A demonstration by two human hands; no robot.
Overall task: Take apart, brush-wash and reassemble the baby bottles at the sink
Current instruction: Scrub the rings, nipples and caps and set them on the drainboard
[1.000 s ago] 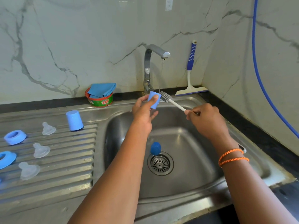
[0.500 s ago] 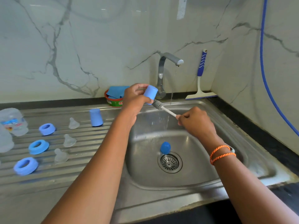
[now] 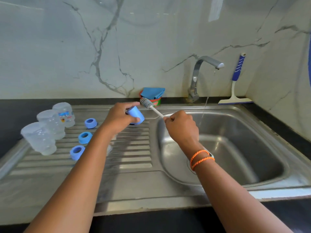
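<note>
Over the ribbed drainboard (image 3: 131, 148), near its back edge and just left of the basin (image 3: 235, 148), the left hand (image 3: 117, 119) holds a blue bottle cap (image 3: 135, 115). Its fingers curl round the cap's closed end, and the cap lies tilted with its wider end toward the basin. The left forearm runs up from the bottom-left, crossing the drainboard's front edge.

Just right of it, the right hand (image 3: 180, 126) is clenched in a fist round the thin white handle of a bottle brush (image 3: 148, 104). The handle slants up and left, and the bristle head sits just behind the cap; whether they touch, I cannot tell. The right wrist, with two orange braided bands (image 3: 201, 158), hangs over the basin's left side.

On the drainboard's left part, three blue collar rings (image 3: 85, 137) lie in a slanting row, well apart from the cap. Further left, three clear bottle bodies (image 3: 50, 123) stand mouth down near the drainboard's left edge.

Behind the hands, at the sink's back edge, a red-and-green tub (image 3: 154, 101) carries a folded blue cloth (image 3: 152, 93). A thin stream of water runs from the tap (image 3: 200, 71) into the basin. A blue-handled squeegee (image 3: 236, 84) leans against the wall at the back right corner.
</note>
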